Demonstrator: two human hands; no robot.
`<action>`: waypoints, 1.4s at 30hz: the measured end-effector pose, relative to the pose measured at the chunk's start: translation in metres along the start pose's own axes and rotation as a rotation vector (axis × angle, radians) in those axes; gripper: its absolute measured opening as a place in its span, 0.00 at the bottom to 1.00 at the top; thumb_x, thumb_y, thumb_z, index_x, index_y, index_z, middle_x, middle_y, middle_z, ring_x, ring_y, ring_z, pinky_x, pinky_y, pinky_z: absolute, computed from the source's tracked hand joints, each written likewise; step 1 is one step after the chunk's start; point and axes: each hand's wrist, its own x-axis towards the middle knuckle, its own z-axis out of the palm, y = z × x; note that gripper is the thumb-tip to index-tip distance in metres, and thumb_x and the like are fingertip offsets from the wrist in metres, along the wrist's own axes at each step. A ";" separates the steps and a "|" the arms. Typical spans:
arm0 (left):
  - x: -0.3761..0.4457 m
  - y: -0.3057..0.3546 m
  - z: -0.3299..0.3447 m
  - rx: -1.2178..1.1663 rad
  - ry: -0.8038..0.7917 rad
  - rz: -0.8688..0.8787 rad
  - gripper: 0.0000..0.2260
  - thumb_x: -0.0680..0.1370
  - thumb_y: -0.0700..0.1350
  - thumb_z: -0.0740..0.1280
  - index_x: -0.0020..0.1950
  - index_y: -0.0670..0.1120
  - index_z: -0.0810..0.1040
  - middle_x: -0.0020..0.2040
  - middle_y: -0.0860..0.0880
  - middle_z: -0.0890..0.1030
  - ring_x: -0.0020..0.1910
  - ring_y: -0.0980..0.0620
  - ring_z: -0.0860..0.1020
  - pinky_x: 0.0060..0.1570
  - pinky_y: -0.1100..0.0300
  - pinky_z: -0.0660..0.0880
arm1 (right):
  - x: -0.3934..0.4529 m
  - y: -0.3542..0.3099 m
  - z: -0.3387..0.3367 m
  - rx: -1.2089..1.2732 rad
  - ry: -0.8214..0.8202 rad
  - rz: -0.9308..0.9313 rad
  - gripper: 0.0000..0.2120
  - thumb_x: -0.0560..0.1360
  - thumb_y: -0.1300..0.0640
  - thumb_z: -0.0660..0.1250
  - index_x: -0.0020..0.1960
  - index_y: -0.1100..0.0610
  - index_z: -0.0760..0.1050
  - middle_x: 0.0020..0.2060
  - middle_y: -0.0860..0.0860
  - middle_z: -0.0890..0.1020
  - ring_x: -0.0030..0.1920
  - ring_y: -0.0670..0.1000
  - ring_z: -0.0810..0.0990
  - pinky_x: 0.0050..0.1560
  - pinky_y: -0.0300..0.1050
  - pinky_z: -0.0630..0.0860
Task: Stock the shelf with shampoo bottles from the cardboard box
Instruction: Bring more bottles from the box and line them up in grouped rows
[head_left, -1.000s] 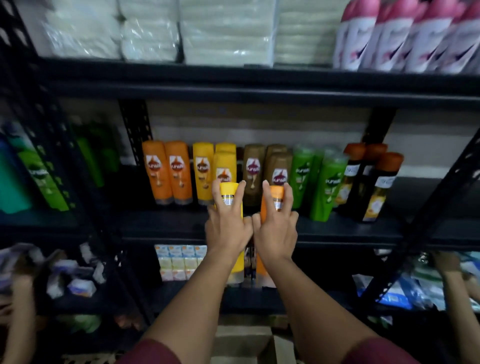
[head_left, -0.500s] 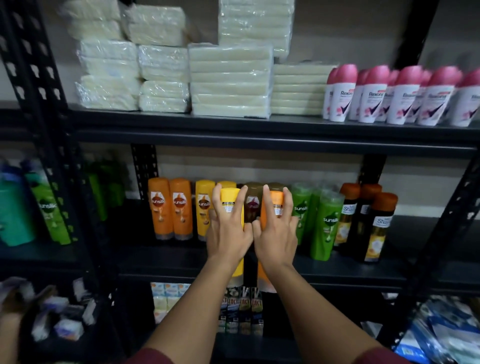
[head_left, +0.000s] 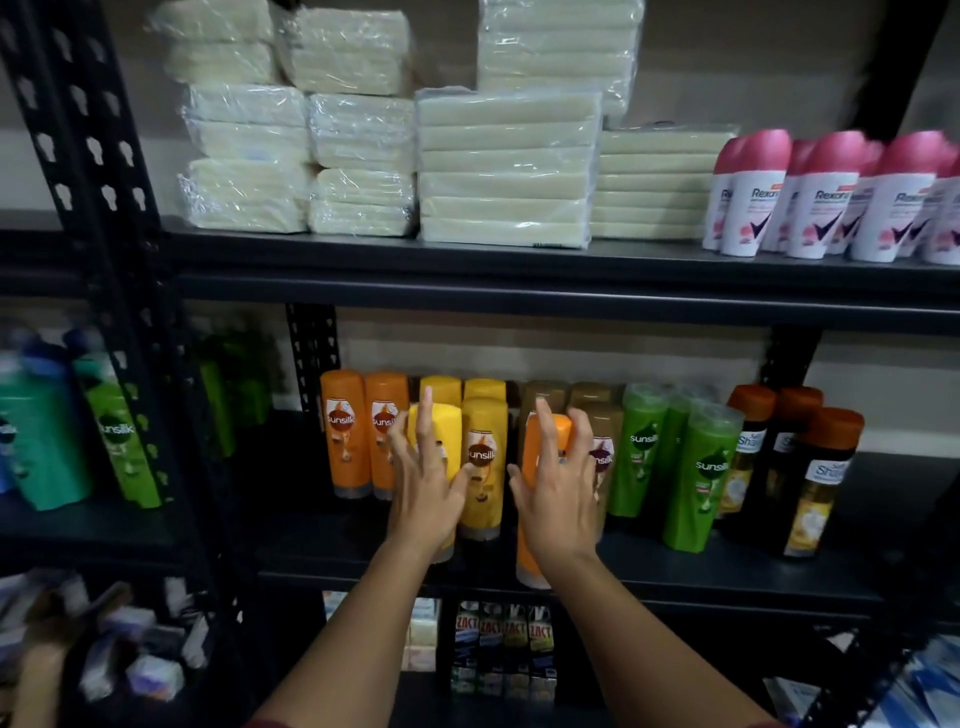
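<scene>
My left hand (head_left: 426, 493) holds a yellow shampoo bottle (head_left: 441, 426) upright from behind, thumb on its right side, fingers spread up its front. A little apart to the right, my right hand (head_left: 558, 499) holds an orange shampoo bottle (head_left: 529, 564) the same way. Both bottles are at the front of the middle shelf (head_left: 727, 577); the orange one's base hangs just over the shelf's front edge. Behind them stands a row of bottles: orange (head_left: 343, 431), yellow (head_left: 485, 452), brown (head_left: 602, 415) and green (head_left: 701, 467). The cardboard box is out of view.
Dark bottles with brown caps (head_left: 810, 478) end the row on the right. The upper shelf holds wrapped cream packs (head_left: 509, 166) and pink-capped deodorants (head_left: 826, 202). A black upright post (head_left: 104, 260) separates a left rack with green bottles (head_left: 114, 431). Small boxes (head_left: 504, 649) sit below.
My hands have moved apart and forward with their bottles, up to the shelf's row. The view has tilted upward, showing more of the upper shelf.
</scene>
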 end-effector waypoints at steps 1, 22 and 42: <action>-0.001 -0.006 0.001 -0.026 -0.005 -0.014 0.49 0.75 0.40 0.75 0.82 0.58 0.43 0.76 0.49 0.49 0.73 0.46 0.61 0.64 0.57 0.63 | 0.001 0.001 0.003 0.019 -0.002 -0.003 0.40 0.76 0.52 0.73 0.79 0.41 0.51 0.77 0.54 0.53 0.64 0.60 0.71 0.49 0.52 0.78; 0.015 -0.036 0.003 -0.053 -0.079 -0.138 0.43 0.73 0.40 0.77 0.74 0.61 0.51 0.74 0.45 0.52 0.75 0.38 0.62 0.68 0.43 0.72 | 0.007 0.011 0.022 -0.054 -0.038 0.021 0.35 0.76 0.41 0.69 0.78 0.49 0.59 0.77 0.57 0.55 0.71 0.61 0.68 0.55 0.56 0.80; 0.040 0.007 -0.039 0.620 -0.029 0.073 0.20 0.80 0.56 0.67 0.69 0.49 0.74 0.63 0.46 0.73 0.61 0.43 0.69 0.55 0.51 0.74 | 0.044 -0.011 -0.029 -0.257 -0.092 0.042 0.23 0.78 0.41 0.68 0.67 0.54 0.72 0.63 0.56 0.75 0.66 0.61 0.68 0.52 0.52 0.77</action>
